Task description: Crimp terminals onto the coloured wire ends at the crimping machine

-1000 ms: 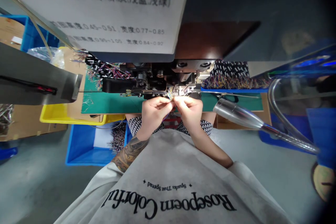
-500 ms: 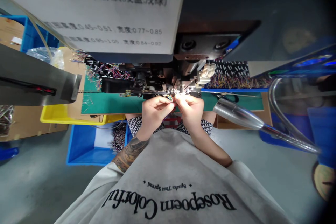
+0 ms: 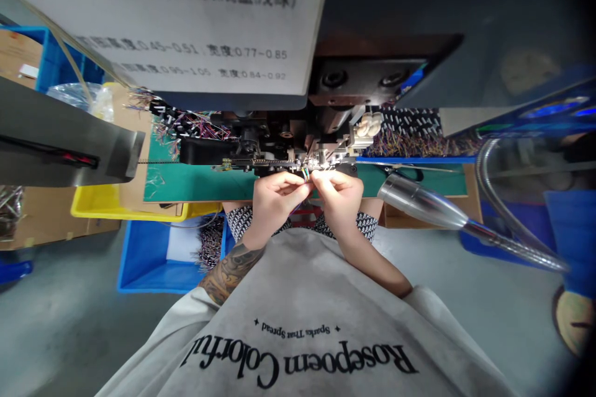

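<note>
My left hand and my right hand are both closed, pinching together a small bundle of thin coloured wires between the fingertips. The wire ends sit just in front of the tooling of the crimping machine, touching or almost touching it; I cannot tell which. I judge this bundle is being worked at the machine now and is not finished. On the green surface, a pile of wired pieces lies to the left and another pile to the right. Which pile is finished, I cannot tell. A metal hose nozzle points near my right hand.
</note>
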`<state>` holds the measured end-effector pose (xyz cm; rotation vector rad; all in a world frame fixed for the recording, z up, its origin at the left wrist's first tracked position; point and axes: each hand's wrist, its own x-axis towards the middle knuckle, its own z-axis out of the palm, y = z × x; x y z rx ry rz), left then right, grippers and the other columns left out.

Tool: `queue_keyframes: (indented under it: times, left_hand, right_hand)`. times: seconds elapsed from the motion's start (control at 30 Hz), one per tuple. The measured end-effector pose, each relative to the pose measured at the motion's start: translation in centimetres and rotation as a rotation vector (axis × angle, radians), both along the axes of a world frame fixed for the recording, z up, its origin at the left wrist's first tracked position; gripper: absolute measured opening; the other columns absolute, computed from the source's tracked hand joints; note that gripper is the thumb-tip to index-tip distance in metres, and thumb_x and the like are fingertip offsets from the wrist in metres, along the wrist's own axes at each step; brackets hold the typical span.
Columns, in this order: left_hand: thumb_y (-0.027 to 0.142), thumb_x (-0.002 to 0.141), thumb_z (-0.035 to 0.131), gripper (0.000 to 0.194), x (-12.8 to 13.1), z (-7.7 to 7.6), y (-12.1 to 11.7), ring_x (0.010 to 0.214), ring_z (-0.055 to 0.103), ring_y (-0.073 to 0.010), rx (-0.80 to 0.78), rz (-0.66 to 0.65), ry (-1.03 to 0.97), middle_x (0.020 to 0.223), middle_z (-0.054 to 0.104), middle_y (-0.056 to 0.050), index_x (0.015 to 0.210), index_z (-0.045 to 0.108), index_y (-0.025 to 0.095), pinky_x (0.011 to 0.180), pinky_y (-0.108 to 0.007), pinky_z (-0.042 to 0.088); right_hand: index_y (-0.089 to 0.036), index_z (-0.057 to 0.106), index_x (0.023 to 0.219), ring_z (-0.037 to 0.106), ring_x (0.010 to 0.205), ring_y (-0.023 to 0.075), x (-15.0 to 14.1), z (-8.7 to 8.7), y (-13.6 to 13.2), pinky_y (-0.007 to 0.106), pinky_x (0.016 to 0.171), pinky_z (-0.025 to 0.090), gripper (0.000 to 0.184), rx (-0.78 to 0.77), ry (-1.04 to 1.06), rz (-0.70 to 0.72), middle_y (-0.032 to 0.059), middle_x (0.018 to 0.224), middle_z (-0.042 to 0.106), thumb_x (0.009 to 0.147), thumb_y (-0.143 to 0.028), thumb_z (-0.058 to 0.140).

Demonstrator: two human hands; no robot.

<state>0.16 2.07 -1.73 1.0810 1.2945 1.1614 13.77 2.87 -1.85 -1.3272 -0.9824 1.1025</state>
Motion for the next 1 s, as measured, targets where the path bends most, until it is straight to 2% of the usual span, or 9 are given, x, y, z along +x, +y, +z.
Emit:
queue_keyframes:
  times: [0.1,0.4,0.5,0.6,0.8,1.0]
  left_hand:
    - [0.034,0.08,0.088,0.016,-0.04,-0.02,0.04,0.065,0.07,-0.0144,0.025,0.01,0.006,0.074,0.078,-0.002,0.078,0.079,0.02,0.061,-0.025,0.058]
    - [0.037,0.084,0.085,0.018,-0.14,-0.37,0.0,0.069,0.073,-0.0157,0.01,0.05,0.003,0.077,0.078,-0.002,0.082,0.079,0.02,0.066,-0.026,0.063]
    - [0.035,0.083,0.085,0.018,-0.08,-0.23,0.05,0.068,0.074,-0.017,0.007,0.044,0.029,0.075,0.079,-0.003,0.081,0.079,0.019,0.064,-0.027,0.063]
    - [0.033,0.083,0.085,0.016,-0.04,-0.03,0.05,0.067,0.074,-0.0168,0.007,0.032,0.029,0.077,0.08,-0.004,0.081,0.08,0.018,0.063,-0.026,0.062]
    - [0.033,0.081,0.087,0.017,-0.06,0.44,-0.12,0.063,0.069,-0.0132,0.031,0.011,0.035,0.073,0.077,-0.001,0.078,0.079,0.018,0.06,-0.023,0.056]
    - [0.028,0.079,0.088,0.013,0.18,0.43,-0.08,0.065,0.072,-0.0136,0.032,0.007,-0.014,0.075,0.079,-0.002,0.078,0.079,0.019,0.062,-0.023,0.059]
  right_hand:
    - [-0.02,0.072,0.062,0.045,0.053,0.0113,-0.03,0.05,0.2,0.028,0.052,0.045,0.033,-0.004,0.0,0.008,-0.0018,0.052,0.053,0.086,-0.041,0.076]
    - [-0.02,0.074,0.064,0.037,0.051,0.0092,-0.13,0.1,0.45,0.027,0.052,0.041,0.032,-0.009,0.022,0.023,-0.005,0.05,0.044,0.088,-0.04,0.075]
    - [-0.021,0.077,0.066,0.041,0.052,0.0099,-0.09,0.01,0.25,0.027,0.053,0.042,0.026,0.018,0.013,0.037,-0.0048,0.051,0.047,0.087,-0.037,0.076]
    - [-0.022,0.079,0.069,0.051,0.057,0.0126,-0.08,-0.18,0.02,0.028,0.057,0.047,0.023,0.037,-0.024,0.055,-0.0036,0.053,0.053,0.087,-0.035,0.077]
    - [-0.022,0.082,0.072,0.057,0.058,0.013,-0.13,-0.21,0.08,0.028,0.056,0.051,0.016,0.079,-0.024,-0.041,-0.0002,0.062,0.07,0.083,-0.032,0.077]
    - [-0.02,0.075,0.062,0.045,0.051,0.0102,-0.12,0.27,0.14,0.026,0.049,0.041,0.027,0.056,-0.031,-0.026,-0.0024,0.053,0.057,0.085,-0.035,0.076]
